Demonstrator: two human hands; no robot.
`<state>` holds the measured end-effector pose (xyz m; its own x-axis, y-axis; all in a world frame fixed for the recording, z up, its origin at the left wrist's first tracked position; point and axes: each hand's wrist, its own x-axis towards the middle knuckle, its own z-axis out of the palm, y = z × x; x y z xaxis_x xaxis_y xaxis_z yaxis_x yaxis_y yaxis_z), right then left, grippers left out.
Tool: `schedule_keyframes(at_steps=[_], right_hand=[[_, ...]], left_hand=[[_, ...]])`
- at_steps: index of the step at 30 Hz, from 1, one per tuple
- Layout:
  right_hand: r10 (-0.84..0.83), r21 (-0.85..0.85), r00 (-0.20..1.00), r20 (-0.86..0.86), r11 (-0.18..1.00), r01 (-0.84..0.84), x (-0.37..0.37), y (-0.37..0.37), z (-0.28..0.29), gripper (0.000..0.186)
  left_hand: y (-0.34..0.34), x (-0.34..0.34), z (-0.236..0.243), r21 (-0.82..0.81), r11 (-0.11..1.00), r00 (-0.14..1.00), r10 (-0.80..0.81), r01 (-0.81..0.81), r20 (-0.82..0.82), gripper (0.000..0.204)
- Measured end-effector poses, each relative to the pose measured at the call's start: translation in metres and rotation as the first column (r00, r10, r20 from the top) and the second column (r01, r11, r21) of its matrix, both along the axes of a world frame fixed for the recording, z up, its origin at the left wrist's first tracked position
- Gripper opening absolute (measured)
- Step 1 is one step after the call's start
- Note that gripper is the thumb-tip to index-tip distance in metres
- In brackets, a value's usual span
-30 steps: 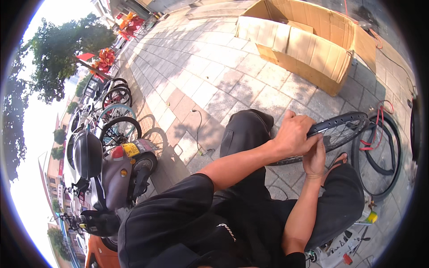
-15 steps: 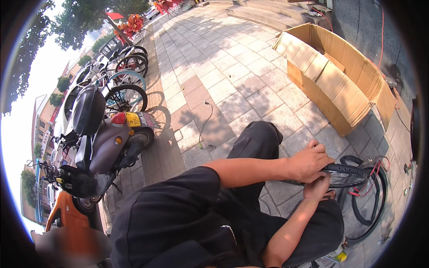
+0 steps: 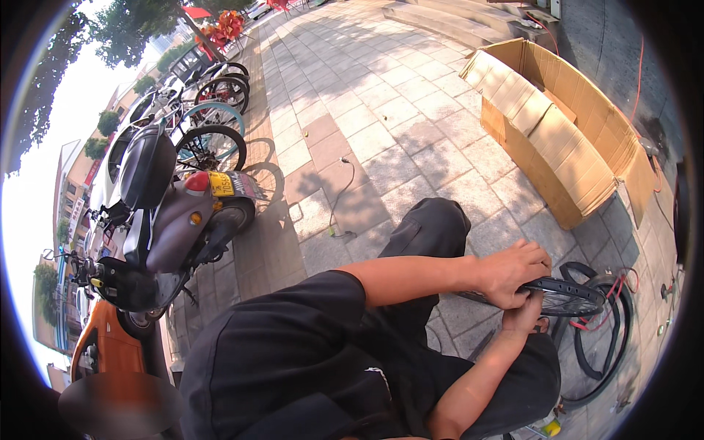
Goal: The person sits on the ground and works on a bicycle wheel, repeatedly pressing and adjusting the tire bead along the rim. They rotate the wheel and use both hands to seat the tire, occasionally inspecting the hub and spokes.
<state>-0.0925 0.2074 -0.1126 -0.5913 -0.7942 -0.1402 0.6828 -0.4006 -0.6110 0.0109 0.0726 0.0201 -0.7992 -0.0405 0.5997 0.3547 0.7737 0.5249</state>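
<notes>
Wheel rim (image 3: 568, 287) — under left grip (image 3: 515, 277)

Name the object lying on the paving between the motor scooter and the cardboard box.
A thin cable lies there on the paving, nearer the motor scooter than the cardboard box; the head view shows it.

The left hand (image 3: 515, 273) and right hand (image 3: 522, 317) hide part of the wheel (image 3: 570, 287). A blur covers the lower end of the orange vehicle (image 3: 121, 341).

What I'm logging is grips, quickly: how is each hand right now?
Left hand: closed, holding the black wheel rim.
Right hand: at the rim; fingers partly hidden, open or closed cannot be told.
</notes>
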Motion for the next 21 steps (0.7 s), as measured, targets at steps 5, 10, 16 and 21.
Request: schedule_keyframes(at_steps=[5, 10, 16, 21], right_hand=[[0.041, 0.017, 0.999, 0.026, 0.999, -0.042, -0.005, -0.003, 0.004, 0.042], [-0.088, -0.018, 0.991, 0.102, 0.996, 0.09, -0.001, 0.012, 0.004, 0.048], [-0.014, -0.186, 0.995, 0.098, 0.982, 0.033, 0.009, 0.013, -0.006, 0.049], [-0.005, -0.174, 0.998, 0.065, 0.985, 0.017, 0.003, 0.016, -0.011, 0.053]], left_hand=[[-0.003, -0.002, -0.017, -0.012, 1.0, 1.0, 0.021, -0.021, 0.008, 0.047], [0.006, -0.011, -0.009, -0.051, 0.988, 0.988, 0.146, -0.144, 0.05, 0.039], [0.014, -0.009, -0.012, -0.09, 0.942, 0.939, 0.332, -0.324, 0.094, 0.031], [0.016, -0.011, -0.013, -0.044, 0.952, 0.948, 0.307, -0.304, 0.09, 0.032]])
